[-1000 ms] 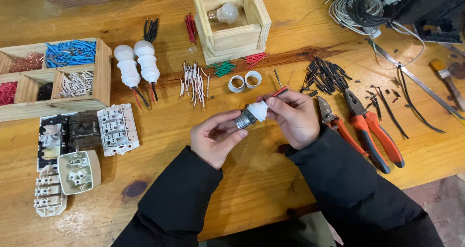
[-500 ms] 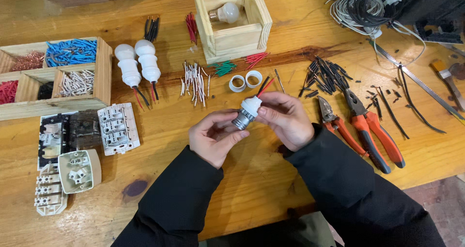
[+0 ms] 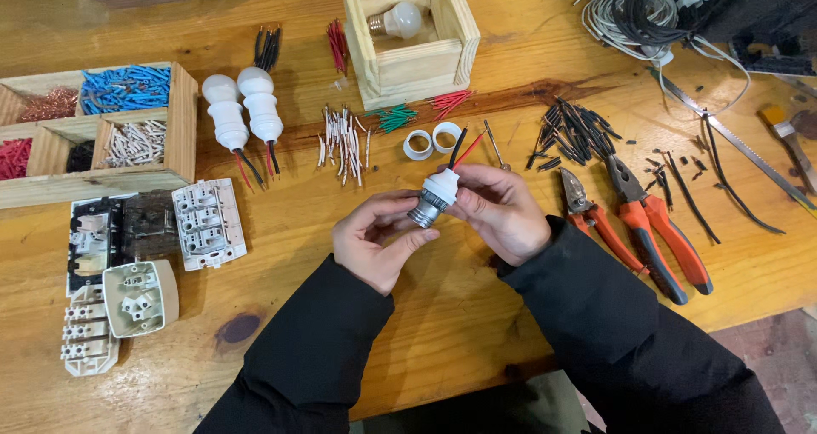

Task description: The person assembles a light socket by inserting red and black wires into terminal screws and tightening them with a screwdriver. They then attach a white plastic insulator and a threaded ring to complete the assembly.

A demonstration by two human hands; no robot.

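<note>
Centrally, lamp socket (image 3: 432,197) pinched between left hand (image 3: 379,240), right hand (image 3: 498,208)

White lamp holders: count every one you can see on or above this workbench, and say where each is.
3. Two lamp holders stand side by side left of the small wooden box. A third lamp holder is held between the left hand and right hand. Others may be hidden.

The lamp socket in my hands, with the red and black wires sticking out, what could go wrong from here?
The lamp socket is pinched only at its ends, by the left hand and the right hand, above the table, so it might slip and drop. The red and black wires stick out loose from its white end and could pull free or bend. The two white rings lie just beyond and could get knocked away.
</note>
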